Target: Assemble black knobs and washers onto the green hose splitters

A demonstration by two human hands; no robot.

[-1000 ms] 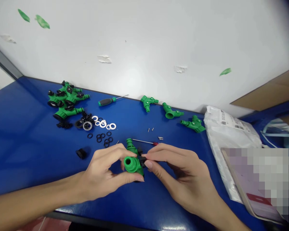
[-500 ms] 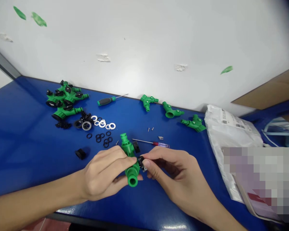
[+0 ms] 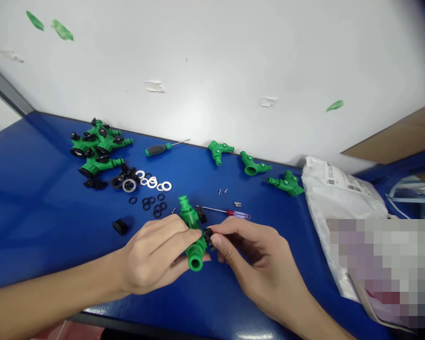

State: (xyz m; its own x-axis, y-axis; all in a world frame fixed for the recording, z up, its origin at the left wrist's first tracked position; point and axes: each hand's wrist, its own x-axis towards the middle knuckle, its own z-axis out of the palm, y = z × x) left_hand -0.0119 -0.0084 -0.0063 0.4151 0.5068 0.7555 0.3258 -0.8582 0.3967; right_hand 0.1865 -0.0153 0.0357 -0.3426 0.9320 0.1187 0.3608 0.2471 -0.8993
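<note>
Hands grip a glossy green plastic hose splitter (image 3: 193,236) (chunky, branching, round-mouthed), the left hand (image 3: 152,255) wrapped around its body, the right hand (image 3: 257,255) pinching a black cap (image 3: 208,238) on a side port.

- The left hand (image 3: 150,252) gripped the green plastic hose splitter (image 3: 193,236).
- The right hand (image 3: 258,257) pinched a black valve knob (image 3: 208,239) at the splitter's side.
- A small red-handled screwdriver (image 3: 226,212) lay just behind the splitter.
- White washers (image 3: 152,183) lay farther off, behind and left of it.
</note>
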